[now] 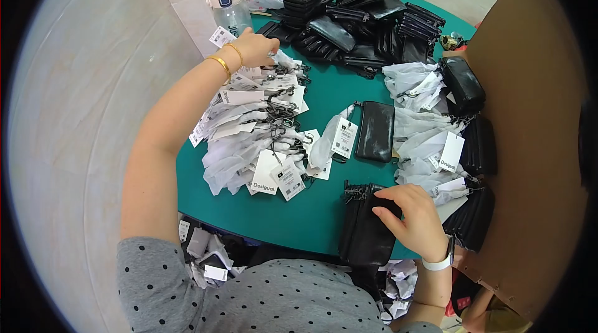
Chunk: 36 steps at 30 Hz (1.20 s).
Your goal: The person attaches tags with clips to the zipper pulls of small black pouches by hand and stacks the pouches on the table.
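Observation:
My left hand (254,48), with gold bangles on the wrist, is at the far end of a pile of wrist straps (240,146) wrapped in white tissue, with metal clasps and paper tags. Its fingers are bent down together; what lies between them is hidden. Near the table's front edge, my right hand (414,218) curls over a stack of black wallets (367,233), thumb and index finger on the nearest one. Beyond that stack lies a single black wallet (376,130), a tissue-wrapped strap (325,146) with a tag attached at its upper left corner.
A large heap of black wallets (349,31) covers the back of the green table (286,224). Wallets with wrapped straps (427,130) line the right side, against a cardboard wall (529,115). A clear bottle (232,12) stands at back left. Tagged items (212,255) lie below the table edge.

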Each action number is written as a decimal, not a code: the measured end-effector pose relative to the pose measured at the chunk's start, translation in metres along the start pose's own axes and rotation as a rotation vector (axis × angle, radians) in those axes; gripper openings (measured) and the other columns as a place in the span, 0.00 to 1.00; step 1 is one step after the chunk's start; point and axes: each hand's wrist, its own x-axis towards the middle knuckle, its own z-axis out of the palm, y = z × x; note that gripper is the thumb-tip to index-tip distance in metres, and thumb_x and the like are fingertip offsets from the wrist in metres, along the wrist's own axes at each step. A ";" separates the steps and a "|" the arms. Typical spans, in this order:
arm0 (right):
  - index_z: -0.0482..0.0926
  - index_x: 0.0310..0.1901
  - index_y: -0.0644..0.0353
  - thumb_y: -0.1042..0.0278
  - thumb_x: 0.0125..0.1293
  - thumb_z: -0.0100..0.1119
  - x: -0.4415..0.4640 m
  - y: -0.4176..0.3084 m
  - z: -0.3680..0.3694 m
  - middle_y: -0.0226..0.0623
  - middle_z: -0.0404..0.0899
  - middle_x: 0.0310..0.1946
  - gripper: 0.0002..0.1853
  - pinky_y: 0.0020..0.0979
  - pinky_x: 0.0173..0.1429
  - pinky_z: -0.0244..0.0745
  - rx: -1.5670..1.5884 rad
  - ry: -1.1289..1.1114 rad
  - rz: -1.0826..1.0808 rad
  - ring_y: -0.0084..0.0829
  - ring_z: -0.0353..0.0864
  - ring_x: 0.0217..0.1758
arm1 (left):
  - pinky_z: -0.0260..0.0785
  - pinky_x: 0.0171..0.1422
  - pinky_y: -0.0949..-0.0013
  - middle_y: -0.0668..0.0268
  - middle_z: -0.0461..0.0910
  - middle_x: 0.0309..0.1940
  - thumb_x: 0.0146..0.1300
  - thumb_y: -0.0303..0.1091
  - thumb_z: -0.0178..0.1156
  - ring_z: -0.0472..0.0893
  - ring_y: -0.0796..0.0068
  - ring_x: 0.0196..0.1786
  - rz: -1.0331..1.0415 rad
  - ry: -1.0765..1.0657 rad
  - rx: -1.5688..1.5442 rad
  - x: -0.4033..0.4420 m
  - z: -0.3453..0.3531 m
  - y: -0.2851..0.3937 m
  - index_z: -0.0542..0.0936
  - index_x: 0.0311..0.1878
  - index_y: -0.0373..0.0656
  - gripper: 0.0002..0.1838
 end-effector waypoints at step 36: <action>0.78 0.59 0.62 0.71 0.63 0.68 0.077 -0.053 0.022 0.40 0.77 0.58 0.22 0.38 0.65 0.67 0.331 0.059 -0.444 0.40 0.73 0.61 | 0.70 0.47 0.62 0.67 0.78 0.36 0.57 0.27 0.70 0.78 0.59 0.39 0.642 0.314 -0.340 -0.212 -0.124 0.147 0.77 0.50 0.46 0.18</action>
